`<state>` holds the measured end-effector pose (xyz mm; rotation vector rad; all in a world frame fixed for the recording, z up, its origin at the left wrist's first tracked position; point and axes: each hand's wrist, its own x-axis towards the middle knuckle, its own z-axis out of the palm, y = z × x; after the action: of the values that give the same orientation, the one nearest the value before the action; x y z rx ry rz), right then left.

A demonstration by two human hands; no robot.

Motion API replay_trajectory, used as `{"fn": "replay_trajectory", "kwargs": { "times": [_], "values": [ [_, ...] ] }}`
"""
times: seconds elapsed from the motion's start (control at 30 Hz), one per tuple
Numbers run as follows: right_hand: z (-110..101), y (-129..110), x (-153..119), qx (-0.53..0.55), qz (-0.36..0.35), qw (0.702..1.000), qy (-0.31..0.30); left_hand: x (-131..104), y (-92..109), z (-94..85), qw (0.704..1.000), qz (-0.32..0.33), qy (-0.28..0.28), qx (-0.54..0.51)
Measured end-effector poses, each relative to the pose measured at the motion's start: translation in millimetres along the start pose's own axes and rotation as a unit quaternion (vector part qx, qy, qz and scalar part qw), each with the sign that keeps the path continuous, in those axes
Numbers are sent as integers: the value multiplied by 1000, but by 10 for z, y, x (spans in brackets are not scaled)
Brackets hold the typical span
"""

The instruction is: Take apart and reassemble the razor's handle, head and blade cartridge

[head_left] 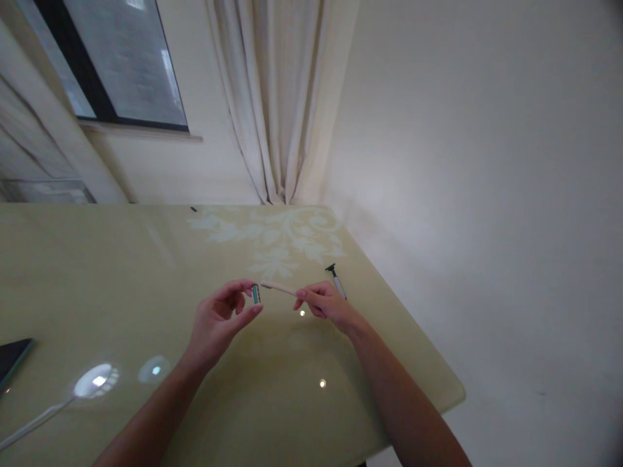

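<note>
Between the thumb and fingertips of my left hand (224, 316) is a small razor cartridge (256, 294), green and dark, held upright. My right hand (324, 302) pinches a thin beige toothbrush (280, 287) by its handle. The brush's head points left and lies close to the cartridge; whether they touch is hard to tell. Just beyond my right hand, a razor handle (337, 283) with a dark top and a grey grip rests on the table, its lower end near my fingers.
The glossy table (121, 279) has its right edge along a white wall. A dark flat device (14, 363) and a white cable (41, 418) lie at the left. A small dark piece (193, 209) sits at the far edge, before the curtain (277, 97).
</note>
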<state>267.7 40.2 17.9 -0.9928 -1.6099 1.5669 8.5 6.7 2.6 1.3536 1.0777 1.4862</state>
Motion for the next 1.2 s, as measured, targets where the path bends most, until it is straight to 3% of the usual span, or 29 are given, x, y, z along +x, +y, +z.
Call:
{"fn": "replay_trajectory", "kwargs": {
  "times": [0.17, 0.33, 0.5, 0.63, 0.8, 0.97, 1.1, 1.2],
  "values": [
    [13, 17, 0, -11, 10, 998, -57, -3, -34, -21, 1000, -2, -4, -1],
    [2, 18, 1, -13, -3, 1000, 10, -14, -32, -15, 1000, 1, -7, 2],
    [6, 9, -3, -16, 11, 998, -56, -13, -3, -11, 1000, -4, -4, 1],
    [-3, 7, 2, -14, 7, 1000, 0, -11, -4, -14, 1000, -5, -8, 8],
    [-7, -6, -11, -4, 8, 998, -68, -4, -21, -5, 1000, -3, -10, -1],
    [-27, -10, -19, -10, 0, 1000, -6, -4, 0, 8, 1000, 0, -2, 2],
    [-13, -7, -18, -2, 15, 998, -61, -5, 0, -1, 1000, 1, -4, 4],
    [-17, 24, 11, -25, 27, 999, -30, 2, -24, -9, 1000, 0, -6, 16]
  ]
}}
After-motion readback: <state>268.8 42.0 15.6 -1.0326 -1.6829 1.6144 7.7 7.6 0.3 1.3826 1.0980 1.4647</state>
